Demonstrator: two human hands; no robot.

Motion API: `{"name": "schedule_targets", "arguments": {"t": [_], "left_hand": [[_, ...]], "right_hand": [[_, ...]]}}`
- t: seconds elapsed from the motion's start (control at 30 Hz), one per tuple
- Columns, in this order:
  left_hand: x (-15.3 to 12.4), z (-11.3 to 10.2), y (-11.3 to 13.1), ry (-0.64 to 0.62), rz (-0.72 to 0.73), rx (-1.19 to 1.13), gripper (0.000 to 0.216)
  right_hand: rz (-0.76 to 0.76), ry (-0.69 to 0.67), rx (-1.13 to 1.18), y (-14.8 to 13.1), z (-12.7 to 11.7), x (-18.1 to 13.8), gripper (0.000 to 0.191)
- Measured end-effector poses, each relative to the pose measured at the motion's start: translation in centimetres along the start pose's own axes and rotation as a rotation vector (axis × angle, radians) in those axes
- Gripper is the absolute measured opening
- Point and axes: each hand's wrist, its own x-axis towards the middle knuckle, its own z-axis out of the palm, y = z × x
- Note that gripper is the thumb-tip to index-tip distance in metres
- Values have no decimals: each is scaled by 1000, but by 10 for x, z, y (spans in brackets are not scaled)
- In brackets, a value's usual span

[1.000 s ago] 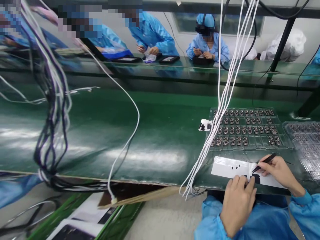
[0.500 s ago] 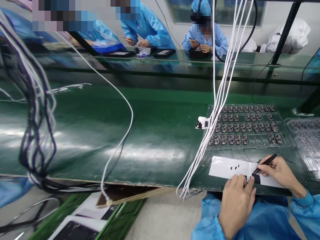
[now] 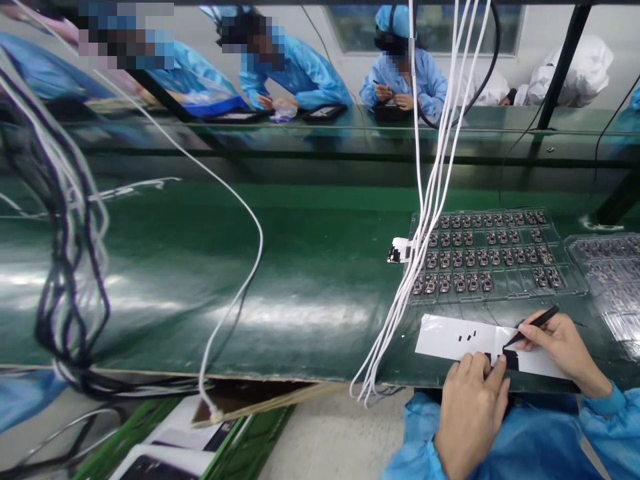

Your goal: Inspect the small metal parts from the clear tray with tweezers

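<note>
On the table's near edge lies a white backing sheet [image 3: 437, 340] with a few small black strips [image 3: 469, 337] and a larger black patch [image 3: 511, 361]. My left hand [image 3: 473, 407] rests on the sheet's lower edge, its fingers stretched out and fingertips beside the black patch. Black tweezers [image 3: 543, 318] are pinched in my right hand [image 3: 565, 343], tilted, with their tip at the top edge of the patch. Whether the tip grips anything is too small to see.
A clear tray [image 3: 505, 292] of small circuit boards lies beyond the sheet, with another tray [image 3: 613, 280] at its right. White cables [image 3: 400, 310] hang left of the sheet. More cables [image 3: 75, 267] dangle far left. Co-workers [image 3: 405, 73] sit across the table.
The view has shifted slightly. Both hands stay at the sheet, and the tweezers' tip has moved slightly to the upper edge of the black patch.
</note>
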Motion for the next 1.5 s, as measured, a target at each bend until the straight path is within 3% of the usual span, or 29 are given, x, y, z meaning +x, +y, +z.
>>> {"name": "schedule_targets", "arguments": {"t": [0.17, 0.3, 0.37, 0.5, 0.7, 0.83, 1.17, 1.3, 1.5], "left_hand": [[-3, -5, 1, -41, -44, -41, 32], [11, -27, -6, -161, -65, -122, 24], [31, -42, -13, -174, -77, -125, 17], [90, -63, -28, -115, -63, 17, 22], [160, -63, -37, -139, -20, 170, 20], [190, -56, -23, -138, 34, 220, 23], [233, -24, 56, -324, 249, 276, 16], [243, -23, 64, -423, 270, 334, 16], [251, -29, 68, -469, 372, 420, 15]], "right_hand": [[13, 56, 127, 3, -6, -1, 38], [-7, 155, 214, 12, -18, -7, 36], [-30, 209, 250, 19, -23, -11, 36], [-55, 246, 298, 31, -29, -17, 37], [-112, 232, 352, 40, -27, -15, 38], [-163, 189, 385, 39, -23, -14, 35], [-235, 114, 530, 33, -19, -11, 31], [-243, 130, 626, 34, -14, -6, 34], [-226, 114, 692, 37, -16, 4, 41]]}}
